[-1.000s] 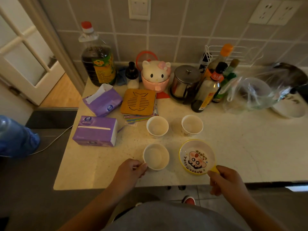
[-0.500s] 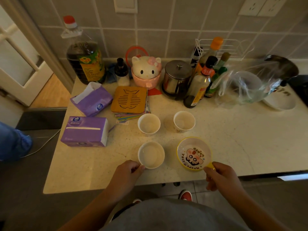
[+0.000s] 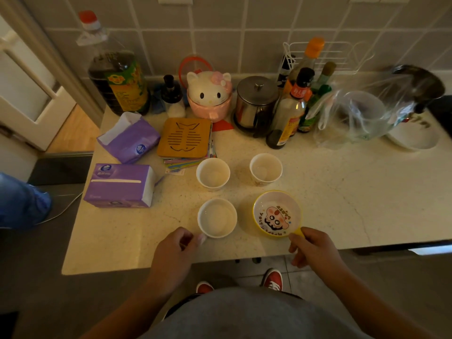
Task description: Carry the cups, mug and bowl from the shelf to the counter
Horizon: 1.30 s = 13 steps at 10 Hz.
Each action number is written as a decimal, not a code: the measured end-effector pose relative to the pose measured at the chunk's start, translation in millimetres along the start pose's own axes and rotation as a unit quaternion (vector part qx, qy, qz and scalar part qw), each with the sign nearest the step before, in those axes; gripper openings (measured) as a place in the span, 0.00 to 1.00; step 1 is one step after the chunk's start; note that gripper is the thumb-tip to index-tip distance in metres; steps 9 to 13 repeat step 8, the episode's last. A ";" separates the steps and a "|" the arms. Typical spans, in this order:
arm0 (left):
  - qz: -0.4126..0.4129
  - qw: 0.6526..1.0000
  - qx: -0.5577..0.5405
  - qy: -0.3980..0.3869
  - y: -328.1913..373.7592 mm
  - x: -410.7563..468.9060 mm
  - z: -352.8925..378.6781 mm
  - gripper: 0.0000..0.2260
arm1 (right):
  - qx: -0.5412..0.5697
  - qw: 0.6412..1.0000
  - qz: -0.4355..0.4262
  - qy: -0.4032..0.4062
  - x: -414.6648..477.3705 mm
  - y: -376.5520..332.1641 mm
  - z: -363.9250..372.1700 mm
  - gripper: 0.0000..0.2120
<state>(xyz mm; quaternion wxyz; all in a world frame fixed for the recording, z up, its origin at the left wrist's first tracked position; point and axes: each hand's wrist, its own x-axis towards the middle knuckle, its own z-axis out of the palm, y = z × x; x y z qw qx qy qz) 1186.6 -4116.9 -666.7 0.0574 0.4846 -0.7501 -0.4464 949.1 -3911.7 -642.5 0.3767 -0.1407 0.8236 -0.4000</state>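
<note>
A person stands at a pale stone counter [image 3: 330,192], seen from above. The left hand [image 3: 175,247] is at the counter's near edge with its fingers curled. Its thumb and forefinger pinch the small handle of a white mug [image 3: 217,217], which stands upright on the counter just beyond the fingertips. The right hand [image 3: 311,247] is at the same edge, fingers curled round the short handle of a yellow bowl [image 3: 276,214] with a cartoon face printed inside. The bowl rests on the counter just beyond that hand and slightly inward of it. Mug and bowl stand side by side, near but apart.

Further out from the left hand, past the mug, stands one paper cup [image 3: 212,173]. Further out from the right hand, past the bowl, stands a second paper cup [image 3: 265,168]. Both are upright and look empty. Out to the left of the left hand lies a purple tissue pack [image 3: 119,184]. Far beyond both hands, by the tiled wall, stand a large oil bottle [image 3: 119,81], a cat-shaped container [image 3: 209,96] and a steel pot [image 3: 255,104].
</note>
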 end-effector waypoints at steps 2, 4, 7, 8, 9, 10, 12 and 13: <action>-0.005 0.999 -0.027 0.024 -6.6 -24.8 2.5 0.03 | -0.003 1.000 -0.004 -0.022 1.7 0.0 2.6 0.10; -0.053 0.997 -0.007 -0.053 -27.6 -41.1 11.7 0.04 | -0.026 0.999 -0.012 -0.036 3.5 4.3 8.4 0.11; -0.107 0.978 0.066 -0.168 -74.6 -42.1 48.1 0.05 | -0.083 0.995 -0.055 0.001 -2.9 2.5 -4.1 0.04; -0.108 0.971 0.097 -0.192 -87.9 -37.8 61.5 0.06 | -0.043 0.993 -0.106 0.038 -10.3 -18.9 -29.9 0.04; -0.108 0.971 0.097 -0.192 -87.9 -37.8 61.5 0.06 | -0.043 0.993 -0.106 0.038 -10.3 -18.9 -29.9 0.04; -0.108 0.971 0.097 -0.192 -87.9 -37.8 61.5 0.06 | -0.043 0.993 -0.106 0.038 -10.3 -18.9 -29.9 0.04; -0.108 0.971 0.097 -0.192 -87.9 -37.8 61.5 0.06 | -0.043 0.993 -0.106 0.038 -10.3 -18.9 -29.9 0.04; -0.108 0.971 0.097 -0.192 -87.9 -37.8 61.5 0.06 | -0.043 0.993 -0.106 0.038 -10.3 -18.9 -29.9 0.04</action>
